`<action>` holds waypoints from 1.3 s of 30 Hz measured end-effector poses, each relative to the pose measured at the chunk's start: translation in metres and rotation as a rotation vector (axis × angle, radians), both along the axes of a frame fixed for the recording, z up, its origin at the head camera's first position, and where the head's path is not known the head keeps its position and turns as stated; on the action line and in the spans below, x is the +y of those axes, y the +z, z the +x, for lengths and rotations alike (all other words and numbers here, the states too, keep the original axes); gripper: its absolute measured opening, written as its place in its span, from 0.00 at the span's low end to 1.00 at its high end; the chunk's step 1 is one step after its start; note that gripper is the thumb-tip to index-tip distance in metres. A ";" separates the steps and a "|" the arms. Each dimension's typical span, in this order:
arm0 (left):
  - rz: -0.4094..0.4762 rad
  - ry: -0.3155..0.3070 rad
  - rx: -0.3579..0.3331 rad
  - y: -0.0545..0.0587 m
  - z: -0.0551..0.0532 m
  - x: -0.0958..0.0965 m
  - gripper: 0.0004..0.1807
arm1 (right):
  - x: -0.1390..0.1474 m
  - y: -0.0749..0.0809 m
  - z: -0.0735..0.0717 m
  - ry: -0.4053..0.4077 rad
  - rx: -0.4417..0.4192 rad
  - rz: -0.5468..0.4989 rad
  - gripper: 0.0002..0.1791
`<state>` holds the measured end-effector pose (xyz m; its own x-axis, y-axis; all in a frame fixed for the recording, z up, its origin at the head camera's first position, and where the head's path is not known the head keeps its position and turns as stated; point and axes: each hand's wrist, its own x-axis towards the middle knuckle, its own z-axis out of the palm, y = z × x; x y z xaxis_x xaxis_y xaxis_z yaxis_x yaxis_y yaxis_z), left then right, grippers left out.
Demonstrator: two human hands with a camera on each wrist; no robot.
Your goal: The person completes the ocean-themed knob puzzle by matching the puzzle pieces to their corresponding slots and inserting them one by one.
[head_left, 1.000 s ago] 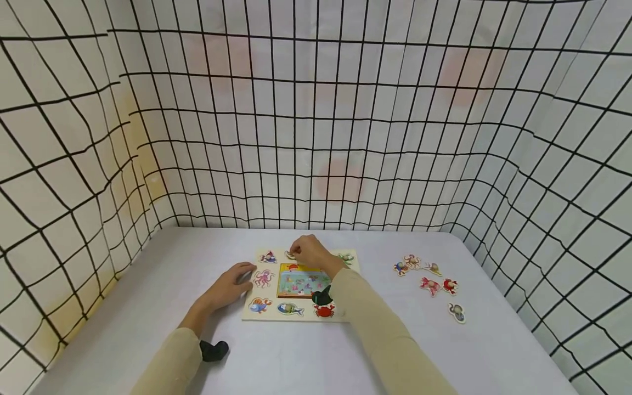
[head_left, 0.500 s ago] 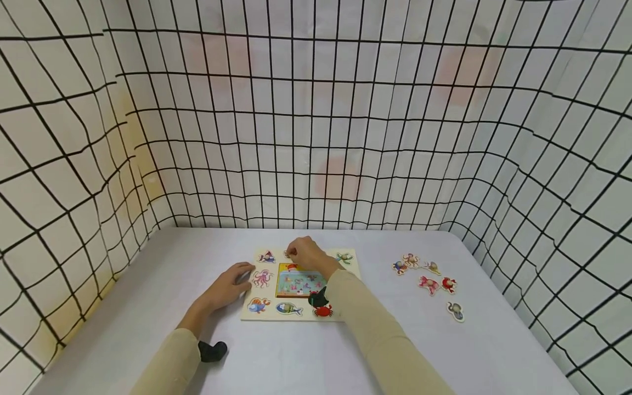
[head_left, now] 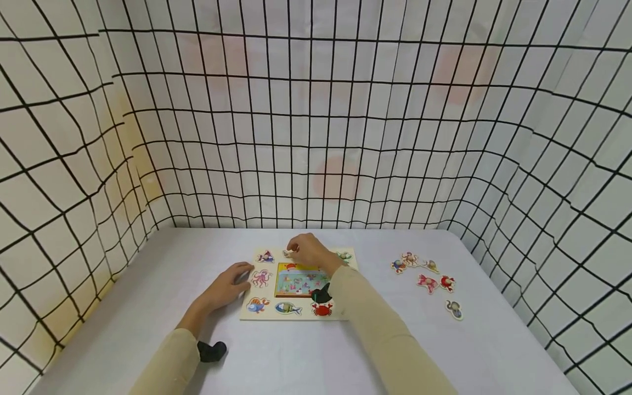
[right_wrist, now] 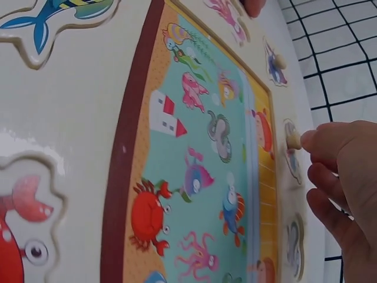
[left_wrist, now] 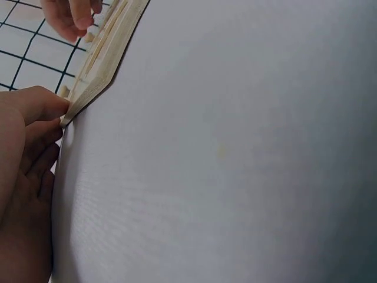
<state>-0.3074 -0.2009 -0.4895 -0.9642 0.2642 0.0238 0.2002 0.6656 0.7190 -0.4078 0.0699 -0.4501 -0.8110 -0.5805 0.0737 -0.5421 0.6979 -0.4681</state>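
Observation:
A wooden peg puzzle board with sea animals round a central picture lies flat. My left hand rests beside it, fingertips touching its left edge. At the far edge, my right hand hovers over a small knobbed puzzle piece lying in its recess. The fingertips are very close to the round knob; the left wrist view shows a slight gap above it. Left of this piece, a sailfish-like piece with a knob also sits in the board. My right forearm hides part of the board's right side.
Several loose knobbed pieces lie on the white table right of the board, among them a pink starfish, a red crab and a grey eel-like piece. Walls covered with black grid netting enclose the table's back and sides.
The right hand's fingers have lifted slightly, leaving the piece more visible in its recess. My left hand keeps its place at the board's edge.

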 end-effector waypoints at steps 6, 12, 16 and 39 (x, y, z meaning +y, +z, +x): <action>0.007 -0.004 0.008 -0.003 -0.002 0.000 0.30 | 0.010 0.008 -0.003 -0.008 0.005 -0.007 0.13; -0.005 -0.002 0.010 -0.005 -0.002 -0.004 0.30 | 0.017 0.011 -0.004 0.018 0.020 -0.010 0.13; 0.003 -0.001 0.007 -0.005 -0.001 -0.003 0.30 | 0.022 0.016 -0.001 0.021 0.025 -0.026 0.12; 0.009 0.001 0.016 -0.004 0.000 0.000 0.30 | 0.064 0.035 0.005 -0.031 0.047 -0.010 0.13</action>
<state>-0.3075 -0.2006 -0.4934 -0.9640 0.2627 0.0418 0.2109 0.6590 0.7220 -0.4030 0.1339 -0.4146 -0.8241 -0.5541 0.1178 -0.5417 0.7100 -0.4500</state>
